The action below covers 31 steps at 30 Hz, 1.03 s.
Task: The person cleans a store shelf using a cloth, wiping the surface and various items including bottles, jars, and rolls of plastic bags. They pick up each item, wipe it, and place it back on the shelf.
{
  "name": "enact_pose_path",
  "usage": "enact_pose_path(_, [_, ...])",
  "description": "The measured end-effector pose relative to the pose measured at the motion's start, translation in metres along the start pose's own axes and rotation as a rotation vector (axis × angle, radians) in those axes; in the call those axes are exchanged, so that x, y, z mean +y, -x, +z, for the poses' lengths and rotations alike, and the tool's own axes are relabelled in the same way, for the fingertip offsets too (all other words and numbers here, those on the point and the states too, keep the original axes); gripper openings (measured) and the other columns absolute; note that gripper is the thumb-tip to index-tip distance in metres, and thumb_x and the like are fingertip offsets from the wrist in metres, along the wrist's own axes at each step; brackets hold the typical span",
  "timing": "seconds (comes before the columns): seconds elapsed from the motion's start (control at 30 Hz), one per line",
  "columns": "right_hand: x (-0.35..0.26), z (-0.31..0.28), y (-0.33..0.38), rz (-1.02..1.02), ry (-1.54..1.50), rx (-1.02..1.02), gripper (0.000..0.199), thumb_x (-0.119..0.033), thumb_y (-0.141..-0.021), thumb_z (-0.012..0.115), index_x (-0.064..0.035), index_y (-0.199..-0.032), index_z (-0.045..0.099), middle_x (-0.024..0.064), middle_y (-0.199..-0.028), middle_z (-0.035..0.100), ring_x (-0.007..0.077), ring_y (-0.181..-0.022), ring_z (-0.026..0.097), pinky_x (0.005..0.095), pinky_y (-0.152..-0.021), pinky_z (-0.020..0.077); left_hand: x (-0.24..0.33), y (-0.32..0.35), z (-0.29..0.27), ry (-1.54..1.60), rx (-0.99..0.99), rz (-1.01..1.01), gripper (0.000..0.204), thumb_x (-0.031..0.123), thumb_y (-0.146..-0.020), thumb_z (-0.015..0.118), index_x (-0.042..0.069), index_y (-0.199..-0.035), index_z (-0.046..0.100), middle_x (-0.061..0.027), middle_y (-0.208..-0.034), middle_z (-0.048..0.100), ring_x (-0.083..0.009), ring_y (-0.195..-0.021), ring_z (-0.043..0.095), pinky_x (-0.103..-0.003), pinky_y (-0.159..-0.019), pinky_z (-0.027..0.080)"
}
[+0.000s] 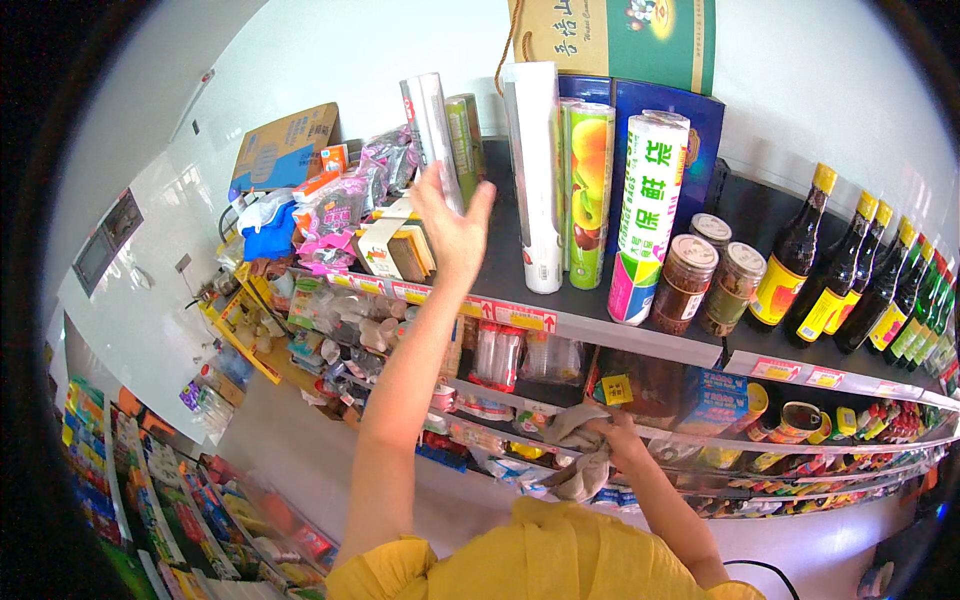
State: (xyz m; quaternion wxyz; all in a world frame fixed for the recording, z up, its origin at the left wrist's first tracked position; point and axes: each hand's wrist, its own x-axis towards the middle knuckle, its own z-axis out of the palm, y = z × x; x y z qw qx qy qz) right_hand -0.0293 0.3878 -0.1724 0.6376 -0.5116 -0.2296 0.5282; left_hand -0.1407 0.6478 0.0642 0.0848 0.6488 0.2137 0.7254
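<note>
My left hand (455,232) reaches over the top shelf with thumb and fingers spread, at the lower part of a silvery roll (427,115) that stands slightly tilted. Whether the fingers touch that roll is hard to tell. Right behind it stands a green roll (465,140). Lower down, in front of the shelf edge, my right hand (625,440) grips a bunched grey cloth (580,475). To the right of my left hand stand a tall white roll (538,190), a green roll with fruit pictures (588,200) and a white-and-green roll of bags (648,215).
Lidded jars (687,278) and dark bottles with yellow caps (795,255) line the right of the shelf (620,335). Pink-and-grey packets (335,215), banded cards (395,250) and a cardboard box (285,145) lie left. Goods fill the lower shelves and another rack (150,490).
</note>
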Motion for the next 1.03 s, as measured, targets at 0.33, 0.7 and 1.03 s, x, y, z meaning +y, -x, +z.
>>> enact_pose_path(0.33, [0.045, -0.01, -0.009, 0.138, -0.428, 0.287, 0.034, -0.021, -0.083, 0.056, -0.0001, -0.109, 0.05, 0.0141, -0.108, 0.056, 0.0286, -0.099, 0.055, 0.0441, -0.087, 0.0439, -0.053, -0.049, 0.014, -0.27, -0.167, -0.165, 0.083, 0.012, -0.064, 0.074, -0.01, -0.126, 0.022, -0.0286, -0.113, 0.042, -0.039, -0.101, 0.047, -0.04, -0.09, 0.036])
enact_pose_path(0.7, [-0.014, 0.049, 0.026, -0.063, -0.249, 0.072, 0.031, -0.027, -0.082, 0.059, 0.0009, -0.094, 0.051, 0.0058, -0.086, 0.057, 0.0147, -0.074, 0.055, 0.0292, -0.064, 0.0451, 0.044, -0.032, -0.065, 0.344, 0.064, -0.102, 0.061, 0.007, -0.072, 0.07, 0.0, -0.12, 0.033, -0.0089, -0.094, 0.054, -0.0143, -0.073, 0.054, -0.026, -0.064, 0.046])
enact_pose_path(1.03, [-0.095, 0.116, 0.055, -0.606, 0.468, -0.67, 0.042, -0.027, -0.087, 0.054, -0.0039, -0.12, 0.044, 0.0112, -0.11, 0.053, 0.0194, -0.105, 0.048, 0.0332, -0.093, 0.0343, 0.052, 0.149, -0.179, 0.049, -0.144, -0.53, 0.08, 0.023, -0.075, 0.064, 0.006, -0.136, 0.015, -0.0127, -0.127, 0.036, -0.0252, -0.114, 0.039, -0.043, -0.098, 0.029])
